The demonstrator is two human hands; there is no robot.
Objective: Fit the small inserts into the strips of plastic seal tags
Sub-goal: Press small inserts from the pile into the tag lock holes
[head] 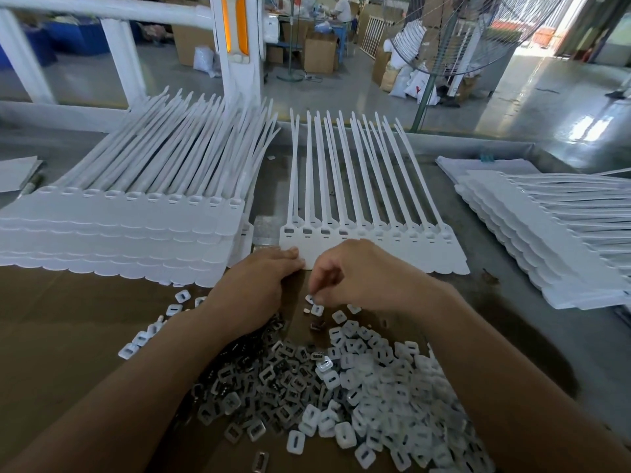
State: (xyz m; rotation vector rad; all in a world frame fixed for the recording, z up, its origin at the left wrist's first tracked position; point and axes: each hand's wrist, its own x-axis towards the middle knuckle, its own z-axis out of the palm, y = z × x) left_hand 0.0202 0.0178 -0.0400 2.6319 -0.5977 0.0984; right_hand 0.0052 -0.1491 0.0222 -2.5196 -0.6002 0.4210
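A white strip of seal tags (403,240) lies flat in the middle of the bench, tails pointing away from me. Its leftmost sockets look filled with grey inserts; the ones to the right look white. My left hand (259,285) rests with straight fingers on the strip's near left corner. My right hand (355,278) hovers just below the strip and pinches a small white insert (312,299) between thumb and fingertips. A large heap of inserts (341,387), metal ones to the left and white ones to the right, lies on brown cardboard (68,336) under my forearms.
A tall stack of tag strips (129,240) stands at the left, its edge close to my left hand. Another stack (546,240) lies at the right. Behind the bench are a white frame (235,63), a fan (454,46), boxes and a person working far off.
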